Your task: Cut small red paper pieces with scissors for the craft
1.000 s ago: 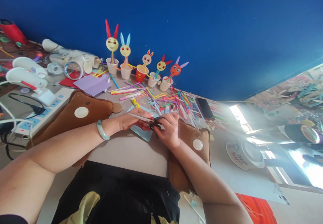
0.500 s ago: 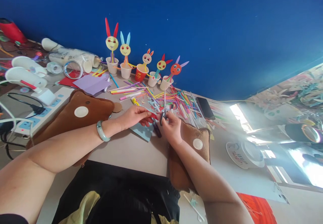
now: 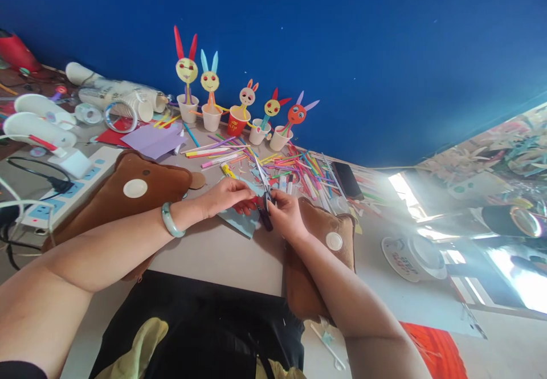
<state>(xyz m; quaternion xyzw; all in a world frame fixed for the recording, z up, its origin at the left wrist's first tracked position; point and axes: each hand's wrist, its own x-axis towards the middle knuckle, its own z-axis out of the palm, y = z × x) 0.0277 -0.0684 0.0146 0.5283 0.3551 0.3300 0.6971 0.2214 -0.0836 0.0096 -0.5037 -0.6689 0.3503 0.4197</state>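
My left hand [image 3: 233, 198], a pale bangle on its wrist, pinches a small red piece of paper [image 3: 257, 200]. Close beside it, my right hand [image 3: 284, 212] grips scissors [image 3: 263, 178] by their dark handles, the blades pointing up and to the left. Under the hands lies a light blue sheet [image 3: 241, 222], with a dark-handled tool [image 3: 265, 219] partly on it. Coloured sticks and paper scraps [image 3: 273, 168] are spread just beyond. My right forearm crosses a brown cushion [image 3: 318, 242]; another brown cushion [image 3: 128, 202] lies behind my left forearm.
Several paper cups [image 3: 211, 118] with rabbit-faced figures stand along the blue wall. At the left are a power strip [image 3: 72, 188] with cables, purple paper [image 3: 154, 139] and stacked cups. A phone [image 3: 347, 180] and a white bowl [image 3: 416, 259] lie to the right.
The scissors have swung left, from pointing nearly straight up to leaning left. My right hand has moved slightly left, closer to my left hand. The view has shifted a little.
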